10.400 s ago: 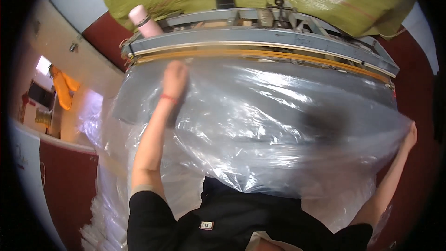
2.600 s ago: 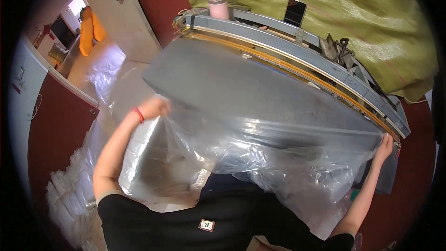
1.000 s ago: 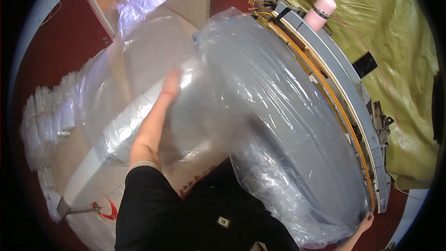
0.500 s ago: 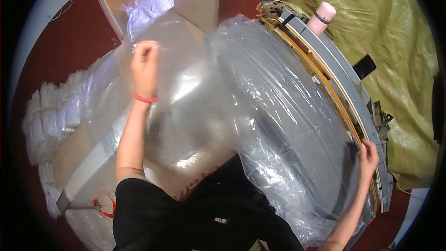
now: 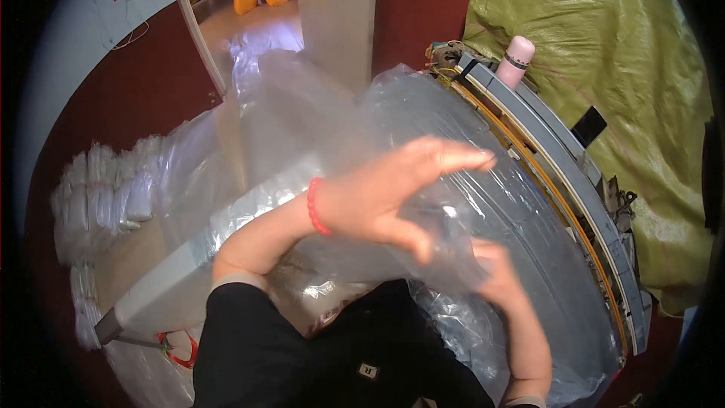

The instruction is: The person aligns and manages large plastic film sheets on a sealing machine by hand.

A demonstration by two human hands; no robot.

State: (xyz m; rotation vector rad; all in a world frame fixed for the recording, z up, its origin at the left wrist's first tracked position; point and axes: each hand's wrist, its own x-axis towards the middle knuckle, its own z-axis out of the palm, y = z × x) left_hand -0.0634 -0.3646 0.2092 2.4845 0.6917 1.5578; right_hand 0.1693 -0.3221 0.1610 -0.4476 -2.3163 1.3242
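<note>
In the head view, the left hand (image 5: 377, 195) is hovering open, thumb and fingers spread, just left of and apart from the right hand (image 5: 500, 278), which is blurring but apparently gripping clear plastic film (image 5: 453, 245). That film is hanging between the hands, left of the grey beam (image 5: 555, 151). The person is probably gathering film; the next move is likely calling for a left-hand pinch.

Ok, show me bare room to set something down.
A small tan patch at left looks bare, bordered by the stacked clear plastic and the long pale strip. It is crowded along the grey rail, by the pink bottle and dark flat object, and over the clear film, where the left hand and right hand are.
</note>
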